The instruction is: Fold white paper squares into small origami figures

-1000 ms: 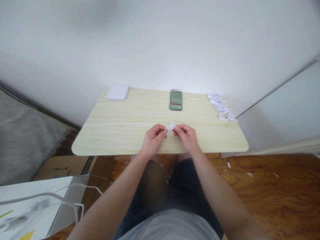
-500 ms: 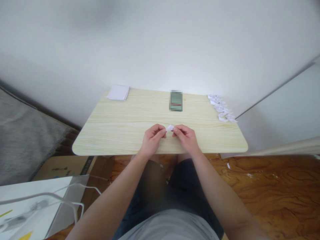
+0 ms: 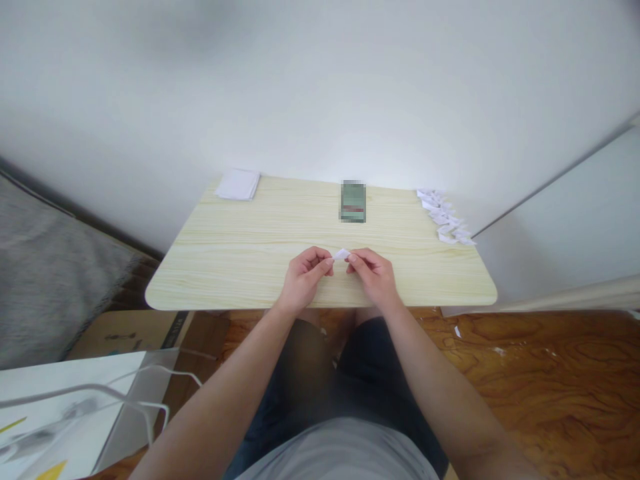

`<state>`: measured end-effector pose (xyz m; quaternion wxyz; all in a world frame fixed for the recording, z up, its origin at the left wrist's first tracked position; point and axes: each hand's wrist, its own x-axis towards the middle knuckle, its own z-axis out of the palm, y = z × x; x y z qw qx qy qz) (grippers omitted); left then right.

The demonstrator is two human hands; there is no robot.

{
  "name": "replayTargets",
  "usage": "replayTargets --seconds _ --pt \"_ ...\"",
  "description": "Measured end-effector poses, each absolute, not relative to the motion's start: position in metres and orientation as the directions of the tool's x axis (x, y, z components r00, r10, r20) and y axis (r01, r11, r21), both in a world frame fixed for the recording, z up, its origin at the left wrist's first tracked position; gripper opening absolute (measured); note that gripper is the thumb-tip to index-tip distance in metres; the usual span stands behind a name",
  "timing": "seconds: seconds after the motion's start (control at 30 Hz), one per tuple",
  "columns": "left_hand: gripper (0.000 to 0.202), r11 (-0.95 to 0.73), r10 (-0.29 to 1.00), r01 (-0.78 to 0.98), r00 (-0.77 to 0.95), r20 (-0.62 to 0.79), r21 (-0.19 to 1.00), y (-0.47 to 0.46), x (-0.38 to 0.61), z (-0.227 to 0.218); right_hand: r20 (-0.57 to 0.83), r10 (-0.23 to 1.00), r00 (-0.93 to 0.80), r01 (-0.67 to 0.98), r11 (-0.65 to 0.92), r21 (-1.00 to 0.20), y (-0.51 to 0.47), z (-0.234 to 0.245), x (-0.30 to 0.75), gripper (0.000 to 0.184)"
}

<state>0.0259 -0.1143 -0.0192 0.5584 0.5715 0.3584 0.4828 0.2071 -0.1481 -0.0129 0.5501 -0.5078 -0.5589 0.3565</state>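
- Pale wood-grain table (image 3: 235,260) stands against a white wall (image 3: 320,87), and you sit at its near edge with both hands over the top.
- Your left fingertips (image 3: 327,264) are pinched together on the left end of a small white piece of paper (image 3: 341,254). Thumb and forefinger are closed on it and the other fingers are curled in.
- Your right fingertips (image 3: 353,259) are pinched the same way on the right end of the paper.
- The piece of paper sits between your two hands, over the middle of the table and close to its near edge. You cannot tell whether it touches the wood.
- Your left hand (image 3: 305,280) and right hand (image 3: 375,278) are just beside each other, knuckles nearly meeting, with both wrists crossing the near edge.
- Straight ahead, well apart from your hands, a dark green card (image 3: 353,201) lies flat near the far edge; its face is blurred.
- At the far left corner lies a stack of white sheets (image 3: 237,184).
- Along the far right edge runs a row of small folded papers (image 3: 447,217), touching one another.
- Under the table your dark shorts (image 3: 350,380) show above a brown wooden floor (image 3: 550,373), with a few white scraps (image 3: 457,331) near the right table corner.
- Near left on the floor are a cardboard box (image 3: 130,330) and a white bag (image 3: 65,400) with looped handles.
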Motion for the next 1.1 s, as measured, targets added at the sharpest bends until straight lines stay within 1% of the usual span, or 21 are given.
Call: replayTargets --seconds 0.37,0.67,0.8,0.97,1.1 --pt "0.021 -0.138 0.951 -0.101 0.266 0.161 0.985 -0.1144 0.0251 -0.02 0.247 0.961 0.126 0.187 0.221 -0.957 -0.1484 -0.0135 0.2068 0.024" --pt "0.017 -0.208 0.951 0.03 0.238 0.195 0.978 -0.1205 0.0297 -0.0164 0.216 0.97 0.114 0.148 0.199 -0.969 -0.147 -0.0179 0.2094 0.026" --pt "0.018 -0.222 0.945 0.089 0.263 0.193 0.971 -0.1223 0.031 -0.0156 0.203 0.975 0.092 0.121 0.191 -0.974 -0.1475 -0.0181 0.2068 0.027" --pt "0.015 -0.242 0.936 0.161 0.299 0.186 0.957 -0.1232 0.0319 -0.0161 0.177 0.98 0.095 0.136 0.164 -0.977 -0.1455 -0.0206 0.2079 0.028" --pt "0.015 -0.25 0.934 0.172 0.303 0.191 0.953 -0.1228 0.0314 -0.0167 0.169 0.981 0.099 0.124 0.156 -0.98 -0.1449 -0.0223 0.2092 0.027"
